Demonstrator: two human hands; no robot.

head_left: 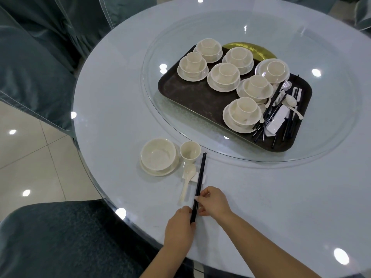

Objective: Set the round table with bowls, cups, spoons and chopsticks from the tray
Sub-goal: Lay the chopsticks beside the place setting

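One place is laid at the near edge of the round table [112, 81]: a cream bowl [158, 154] on a saucer, a cream cup [190, 151] to its right, and a spoon [187, 178] beside a white rest [202, 178]. A pair of black chopsticks [200, 177] lies across that rest. My left hand [180, 227] pinches their near end. My right hand [214, 201] touches them from the right with its fingertips. A dark tray [192, 93] on the glass turntable carries several stacked bowl-and-cup sets, more chopsticks [275, 115], spoons and white rests.
The glass turntable [160, 115] fills the middle of the table. Green-covered chairs stand at the left [30, 73], at the near left [66, 237] and behind the table. A gold piece [251, 49] shows behind the tray. Tiled floor lies to the left.
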